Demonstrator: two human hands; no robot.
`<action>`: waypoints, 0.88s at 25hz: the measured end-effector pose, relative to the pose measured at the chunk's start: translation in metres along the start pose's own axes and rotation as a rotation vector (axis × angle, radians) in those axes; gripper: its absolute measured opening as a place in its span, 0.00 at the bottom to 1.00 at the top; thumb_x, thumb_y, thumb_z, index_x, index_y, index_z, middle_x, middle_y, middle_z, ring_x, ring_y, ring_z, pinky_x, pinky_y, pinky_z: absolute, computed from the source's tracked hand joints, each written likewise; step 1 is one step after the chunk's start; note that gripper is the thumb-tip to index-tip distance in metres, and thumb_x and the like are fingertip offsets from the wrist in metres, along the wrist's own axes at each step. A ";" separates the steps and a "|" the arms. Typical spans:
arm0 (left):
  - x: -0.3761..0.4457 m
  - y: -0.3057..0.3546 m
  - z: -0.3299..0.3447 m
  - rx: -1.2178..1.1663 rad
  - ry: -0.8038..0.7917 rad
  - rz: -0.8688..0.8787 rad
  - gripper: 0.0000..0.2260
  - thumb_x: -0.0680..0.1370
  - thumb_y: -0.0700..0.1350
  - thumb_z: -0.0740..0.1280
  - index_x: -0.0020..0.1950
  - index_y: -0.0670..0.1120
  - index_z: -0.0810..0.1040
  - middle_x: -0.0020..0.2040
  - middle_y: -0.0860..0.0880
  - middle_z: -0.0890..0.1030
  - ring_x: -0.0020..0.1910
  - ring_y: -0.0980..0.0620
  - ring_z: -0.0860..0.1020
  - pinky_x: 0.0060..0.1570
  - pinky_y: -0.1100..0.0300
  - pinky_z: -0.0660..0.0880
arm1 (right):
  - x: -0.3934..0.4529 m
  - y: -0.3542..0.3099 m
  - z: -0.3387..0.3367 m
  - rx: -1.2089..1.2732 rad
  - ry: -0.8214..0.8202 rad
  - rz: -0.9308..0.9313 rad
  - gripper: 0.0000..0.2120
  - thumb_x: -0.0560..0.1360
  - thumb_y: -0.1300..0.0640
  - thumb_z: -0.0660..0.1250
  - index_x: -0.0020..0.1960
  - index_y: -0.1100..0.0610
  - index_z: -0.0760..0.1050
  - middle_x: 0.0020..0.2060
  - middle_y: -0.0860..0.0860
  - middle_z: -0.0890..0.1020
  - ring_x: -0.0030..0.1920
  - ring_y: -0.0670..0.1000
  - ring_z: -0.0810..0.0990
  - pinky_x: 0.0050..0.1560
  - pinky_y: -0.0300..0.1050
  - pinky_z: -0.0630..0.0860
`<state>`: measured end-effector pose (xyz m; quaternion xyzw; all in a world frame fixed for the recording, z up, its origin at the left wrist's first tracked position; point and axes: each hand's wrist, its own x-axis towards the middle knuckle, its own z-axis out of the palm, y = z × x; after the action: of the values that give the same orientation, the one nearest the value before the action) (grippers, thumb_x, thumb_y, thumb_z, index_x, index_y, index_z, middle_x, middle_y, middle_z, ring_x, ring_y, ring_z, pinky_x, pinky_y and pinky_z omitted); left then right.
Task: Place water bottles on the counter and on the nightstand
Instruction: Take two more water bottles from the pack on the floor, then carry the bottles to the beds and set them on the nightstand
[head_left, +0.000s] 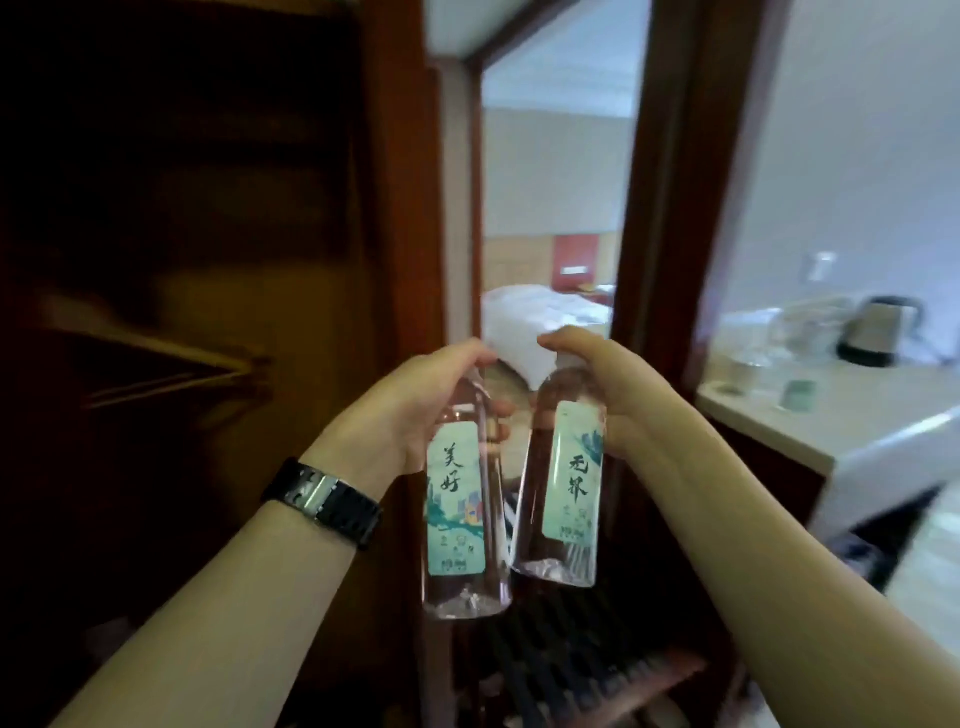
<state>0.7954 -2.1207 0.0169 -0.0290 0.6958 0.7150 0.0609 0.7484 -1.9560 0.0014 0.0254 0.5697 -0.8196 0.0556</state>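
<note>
One head-worn wide-angle view looks forward and slightly down from close behind the arms. The left hand (415, 400) and right hand (613, 384) sit near frame centre, close to the lens. Beyond the hands a doorway opens onto a bed (545, 317); right of the right hand lies a counter (841, 431).

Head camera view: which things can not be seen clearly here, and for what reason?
- Caps of the left bottle and the right bottle: covered by the left hand and the right hand.
- Items on the counter beside the kettle: blurred.
- Nightstand: not in view.
- Wardrobe interior: too dark.
</note>
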 end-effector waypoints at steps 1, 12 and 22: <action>0.019 -0.003 0.032 -0.015 -0.060 -0.061 0.11 0.77 0.49 0.66 0.43 0.41 0.78 0.29 0.44 0.83 0.25 0.46 0.81 0.35 0.53 0.80 | 0.002 -0.008 -0.043 0.041 0.082 0.040 0.16 0.63 0.55 0.76 0.43 0.64 0.78 0.29 0.56 0.76 0.28 0.55 0.76 0.37 0.50 0.77; 0.158 -0.044 0.371 -0.080 -0.427 -0.371 0.16 0.78 0.53 0.64 0.47 0.39 0.73 0.30 0.41 0.79 0.31 0.43 0.79 0.33 0.53 0.80 | -0.049 -0.034 -0.409 0.809 0.629 -0.031 0.24 0.81 0.48 0.56 0.73 0.59 0.67 0.65 0.58 0.76 0.58 0.62 0.78 0.50 0.57 0.75; 0.273 -0.058 0.585 -0.144 -0.593 -0.355 0.13 0.78 0.54 0.65 0.42 0.46 0.69 0.29 0.47 0.73 0.32 0.48 0.72 0.41 0.54 0.75 | 0.013 -0.066 -0.573 0.669 0.739 -0.223 0.16 0.64 0.56 0.73 0.47 0.61 0.72 0.36 0.58 0.75 0.33 0.57 0.78 0.35 0.49 0.81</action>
<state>0.5580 -1.5227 -0.0575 0.0554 0.5797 0.7180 0.3814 0.7155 -1.3972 -0.1389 0.2691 0.2569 -0.8943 -0.2484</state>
